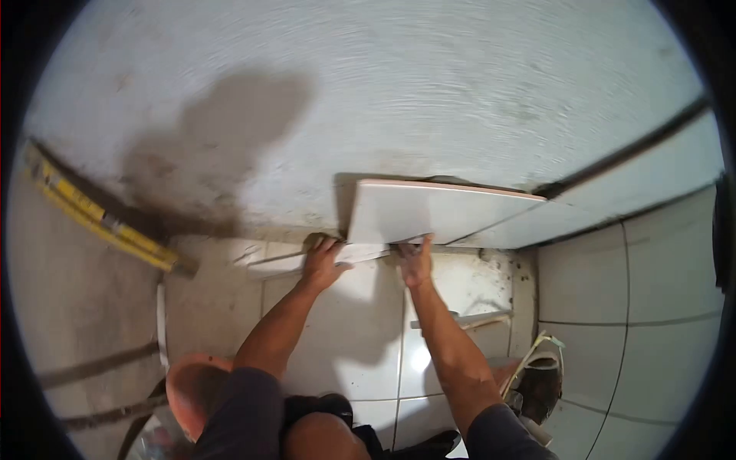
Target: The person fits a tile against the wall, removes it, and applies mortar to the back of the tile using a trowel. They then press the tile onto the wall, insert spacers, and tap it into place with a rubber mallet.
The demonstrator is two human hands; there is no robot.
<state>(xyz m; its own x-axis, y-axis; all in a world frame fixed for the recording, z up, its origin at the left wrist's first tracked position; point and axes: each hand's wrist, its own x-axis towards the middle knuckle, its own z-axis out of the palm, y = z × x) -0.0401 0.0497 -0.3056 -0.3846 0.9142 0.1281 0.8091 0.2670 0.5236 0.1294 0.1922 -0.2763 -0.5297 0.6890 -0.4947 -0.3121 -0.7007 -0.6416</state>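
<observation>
A large white tile [429,213] stands on edge against the plastered wall, its reddish back edge showing along the top. My right hand [415,264] grips its bottom edge, one digit up on the glossy face and the other fingers partly hidden beneath. Below the tile's left corner lies a narrow white tile strip [287,264] along the foot of the wall. My left hand [322,264] is closed over this strip, thumb pointing right; its fingertips are partly hidden near the wall.
A yellow spirit level [100,218] leans along the left wall. Behind my right forearm, a long thin piece [487,317] lies on the tiled floor [337,337]. The right wall [583,276] is tiled. A dark object with a pale cord [540,383] sits at lower right.
</observation>
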